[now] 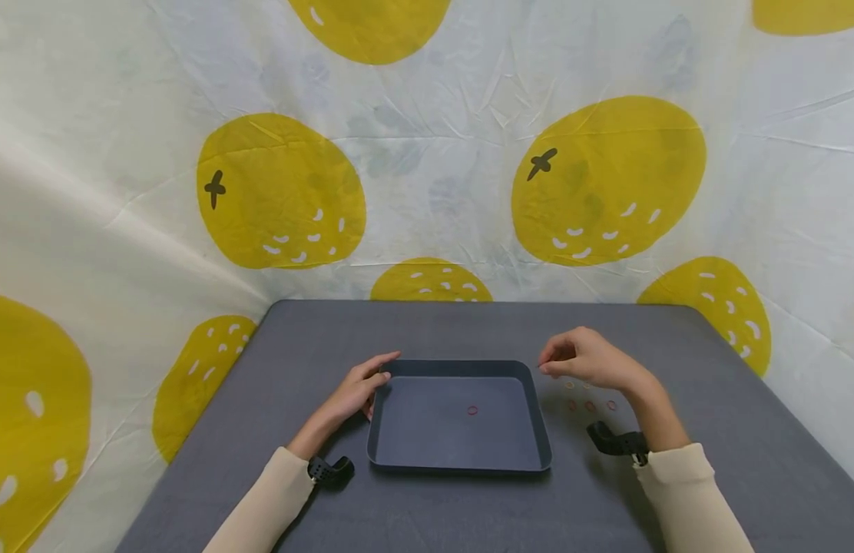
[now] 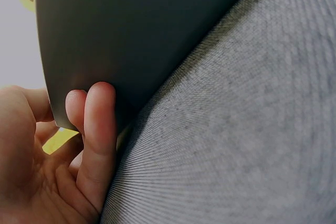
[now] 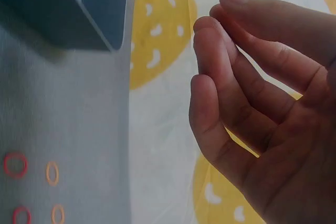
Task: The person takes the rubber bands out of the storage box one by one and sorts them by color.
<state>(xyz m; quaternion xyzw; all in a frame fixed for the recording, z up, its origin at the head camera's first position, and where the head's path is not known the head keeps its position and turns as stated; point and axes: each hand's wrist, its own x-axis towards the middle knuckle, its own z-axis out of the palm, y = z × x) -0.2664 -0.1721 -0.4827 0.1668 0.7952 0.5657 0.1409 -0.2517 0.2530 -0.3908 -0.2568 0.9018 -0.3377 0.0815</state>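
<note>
A dark shallow tray (image 1: 461, 467) lies on the grey table, with one small red ring (image 1: 472, 410) inside it. My left hand (image 1: 355, 390) grips the tray's far left corner. In the left wrist view, two fingertips (image 2: 100, 109) press the tray's outer wall (image 2: 142, 30). My right hand (image 1: 593, 359) hovers beyond the tray's far right corner, fingers bent and tips close to the thumb (image 3: 262, 11). Whether anything thin sits between those tips is not discernible. Below it on the table lie several small rings, red (image 3: 16, 164) and yellow-orange (image 3: 52, 173).
The grey table (image 1: 427, 514) carries the tray and the rings to its right. A pale curtain (image 1: 441, 192) printed with yellow fruit hangs behind the table and along its sides. Each wrist wears a black camera band (image 1: 617, 442).
</note>
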